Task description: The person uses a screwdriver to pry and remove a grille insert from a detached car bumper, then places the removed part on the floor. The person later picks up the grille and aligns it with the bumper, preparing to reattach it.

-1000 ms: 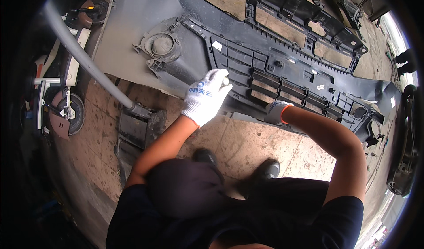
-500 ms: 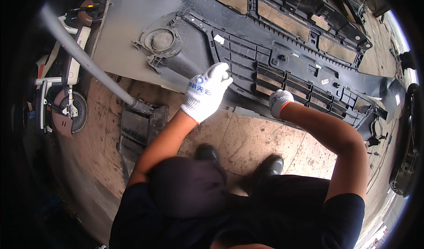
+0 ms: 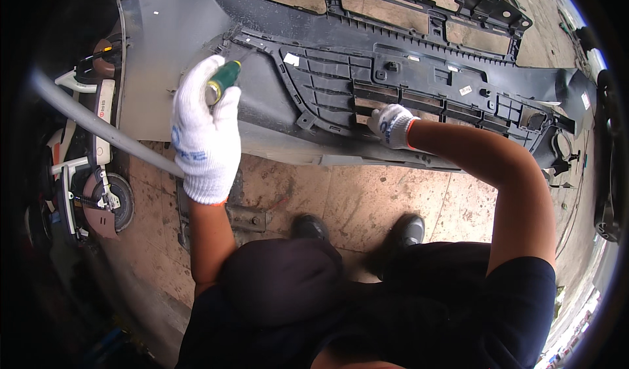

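Observation:
A large dark grey plastic car bumper (image 3: 262, 120) lies in front of me with its ribbed inner side up. My left hand (image 3: 203, 130), in a white knit glove, is raised over the bumper's left part. Its fingers are wrapped round a green handle with yellow ends (image 3: 226, 77), much like a screwdriver's; no shaft shows. The round lamp opening on that side is hidden behind this hand. My right hand (image 3: 393, 125), also gloved, is closed on a slat at the near edge of the bumper's grille (image 3: 432, 107).
A grey pole (image 3: 98, 123) slants across the left side to a dark metal base (image 3: 246, 218) on the tiled floor. Left of it stands a white and brown scooter (image 3: 105, 146). Beyond the bumper lies another black plastic frame (image 3: 419, 22). My shoes (image 3: 407, 230) show below.
My left hand has swung left and up from the grille, bringing the green handle into plain sight. My right hand keeps to the grille, slightly further left in view. The view itself has shifted.

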Demonstrator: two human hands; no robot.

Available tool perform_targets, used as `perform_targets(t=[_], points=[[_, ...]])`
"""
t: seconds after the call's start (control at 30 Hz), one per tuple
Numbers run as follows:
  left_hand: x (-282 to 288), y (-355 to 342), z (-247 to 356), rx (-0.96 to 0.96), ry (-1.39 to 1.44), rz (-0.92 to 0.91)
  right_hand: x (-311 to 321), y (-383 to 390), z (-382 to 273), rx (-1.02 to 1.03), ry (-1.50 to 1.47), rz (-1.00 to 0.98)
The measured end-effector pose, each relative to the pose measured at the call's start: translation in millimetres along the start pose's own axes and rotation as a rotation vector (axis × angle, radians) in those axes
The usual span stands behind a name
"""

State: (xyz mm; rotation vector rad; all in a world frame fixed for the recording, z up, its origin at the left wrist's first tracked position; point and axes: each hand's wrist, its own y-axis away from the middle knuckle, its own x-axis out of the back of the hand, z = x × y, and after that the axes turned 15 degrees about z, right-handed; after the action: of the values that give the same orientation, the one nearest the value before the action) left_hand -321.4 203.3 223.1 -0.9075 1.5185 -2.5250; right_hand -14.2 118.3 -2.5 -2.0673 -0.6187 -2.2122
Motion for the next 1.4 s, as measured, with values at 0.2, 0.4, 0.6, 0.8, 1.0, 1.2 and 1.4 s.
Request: perform_targets(t=[0.2, 0.4, 0.6, 0.8, 1.0, 1.2, 1.4], points=[[-32, 69, -13, -0.261, -0.041, -0.162, -9, -19, -3, -0.263, -0.508, -0.273], [-53, 117, -20, -0.045, 0.083, -0.273, -2, -35, -2, -0.247, -0.501, -0.296], [-53, 111, -14, 0.189, 0.070, -0.272, 80, 3, 31, -0.280, -0.375, -0.107], [-58, 108, -11, 0.190, 0.014, -0.359, 161, 2, 71, -0.235, -0.125, -0.085], [-71, 106, -12, 0.150, -0.015, -0.311, 244, 1, 49, -0.186, -0.108, -0.165], [-75, 95, -9, 0.229, -0.001, -0.421, 366, 28, 102, -0.305, -0.778, 0.199], [-75, 94, -6, 0.288, 0.044, -0.415, 357, 72, 90, -0.406, -0.350, 0.511]])
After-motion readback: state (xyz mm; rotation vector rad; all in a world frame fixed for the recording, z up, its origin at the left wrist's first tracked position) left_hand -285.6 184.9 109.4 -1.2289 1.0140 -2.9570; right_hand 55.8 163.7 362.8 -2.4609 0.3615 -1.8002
